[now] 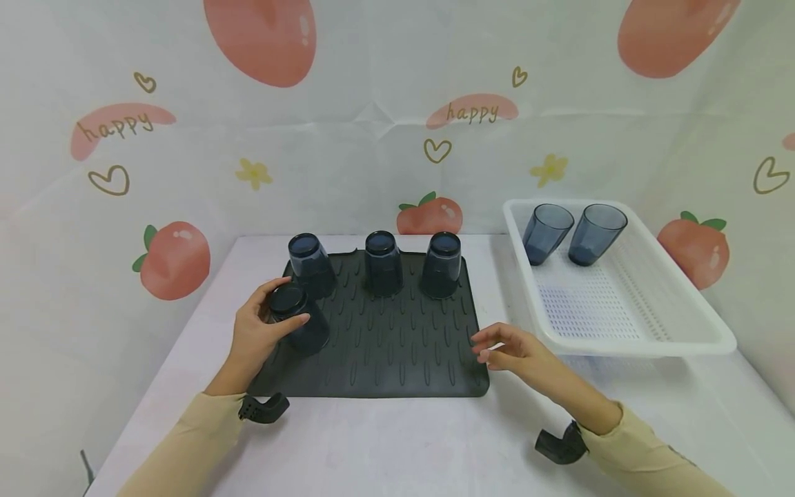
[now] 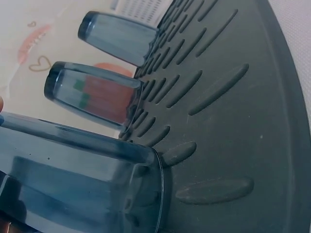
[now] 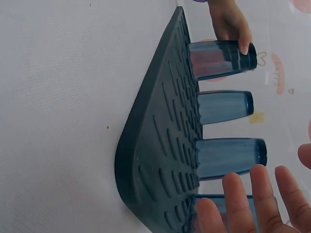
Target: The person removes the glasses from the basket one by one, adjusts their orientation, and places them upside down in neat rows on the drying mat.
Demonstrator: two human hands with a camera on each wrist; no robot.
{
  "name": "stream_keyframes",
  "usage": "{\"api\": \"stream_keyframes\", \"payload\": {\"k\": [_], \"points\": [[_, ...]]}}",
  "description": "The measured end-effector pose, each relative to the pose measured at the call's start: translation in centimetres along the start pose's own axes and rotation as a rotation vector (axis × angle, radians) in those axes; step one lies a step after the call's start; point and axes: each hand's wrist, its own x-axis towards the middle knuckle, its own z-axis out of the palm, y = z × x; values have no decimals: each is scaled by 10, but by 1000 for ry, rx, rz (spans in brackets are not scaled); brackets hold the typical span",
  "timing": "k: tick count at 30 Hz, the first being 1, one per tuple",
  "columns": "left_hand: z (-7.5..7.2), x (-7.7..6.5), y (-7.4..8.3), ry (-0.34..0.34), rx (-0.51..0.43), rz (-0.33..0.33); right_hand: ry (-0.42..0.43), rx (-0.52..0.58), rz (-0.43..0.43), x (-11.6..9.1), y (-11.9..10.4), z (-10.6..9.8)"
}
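Note:
Near the left front of a black ridged drying mat (image 1: pixel 397 359), my left hand (image 1: pixel 257 328) grips a blue glass (image 1: pixel 304 328) that stands upside down, thumb on one side and fingers on the other. Behind it, three more upturned glasses line the mat's back edge: a left one (image 1: pixel 313 266), a middle one (image 1: pixel 383 262) and a right one (image 1: pixel 442 266). In the left wrist view the gripped glass (image 2: pixel 82 170) has its rim down at the mat. My right hand (image 1: pixel 506 348) hovers by the mat's right edge, fingers extended and holding nothing.
A white perforated basket (image 1: pixel 640 348) stands at the right of the white table (image 1: pixel 385 442), with two blue glasses (image 1: pixel 596 235) leaning upright inside at its back left. Behind the table hangs a white cloth (image 1: pixel 348 159) printed with peaches.

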Motion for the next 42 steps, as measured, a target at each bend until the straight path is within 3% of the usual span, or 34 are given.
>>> {"api": "stream_keyframes", "payload": {"k": [7,14,23,28,42], "points": [[1,0,2,-21,3,-13,6,-3,14,1,4,1],[1,2,-5,-42,28,-8,-6,8,14,0,7,2],[0,7,-12,-122,-4,-110,-14,19,11,0,5,4],[-1,8,-10,-155,-11,-124,-18,12,10,0,4,5],[-5,9,-8,-170,-33,-137,-21,7,10,4,0,7]]}}
